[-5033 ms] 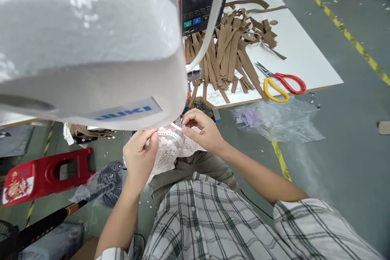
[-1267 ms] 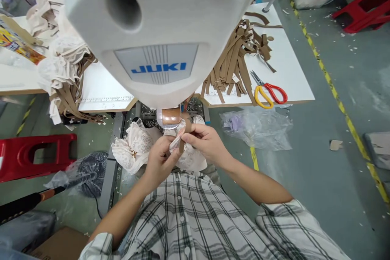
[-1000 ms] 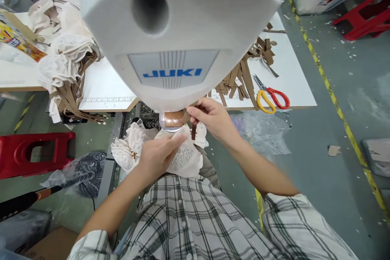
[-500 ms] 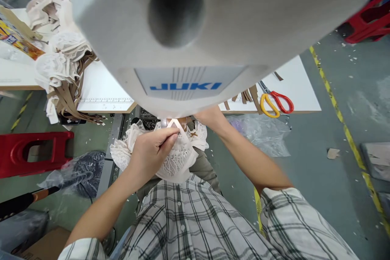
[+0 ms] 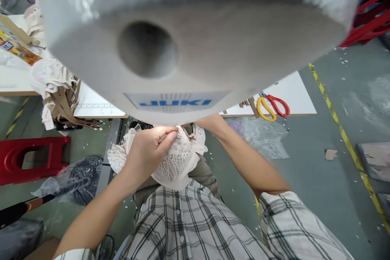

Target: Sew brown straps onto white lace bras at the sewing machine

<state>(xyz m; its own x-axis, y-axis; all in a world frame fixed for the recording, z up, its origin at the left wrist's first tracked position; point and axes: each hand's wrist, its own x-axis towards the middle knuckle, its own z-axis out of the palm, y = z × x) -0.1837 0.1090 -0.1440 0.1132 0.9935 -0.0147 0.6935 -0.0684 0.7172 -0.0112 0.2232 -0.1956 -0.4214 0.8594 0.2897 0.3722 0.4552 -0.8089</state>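
Observation:
A white lace bra (image 5: pixel 175 164) with a small brown bow hangs at the front of the sewing machine (image 5: pixel 243 44), over my lap. My left hand (image 5: pixel 149 148) is closed in a pinch on the upper edge of its cup, just under the machine head. My right hand (image 5: pixel 209 122) reaches beneath the machine head on the right of the bra; its fingers are hidden there. The needle area is also out of sight behind the machine head.
Scissors (image 5: pixel 272 107) with red and yellow handles lie on the white table (image 5: pixel 300 95) at right, near brown strap pieces (image 5: pixel 253 106). More lace bras with brown straps (image 5: pixel 62 97) are heaped at left. A red stool (image 5: pixel 57 154) stands at lower left.
The camera view has tilted, so the machine head sits lower and covers more. My left hand still pinches the cup edge, and the pointed white tip above it is now hidden.

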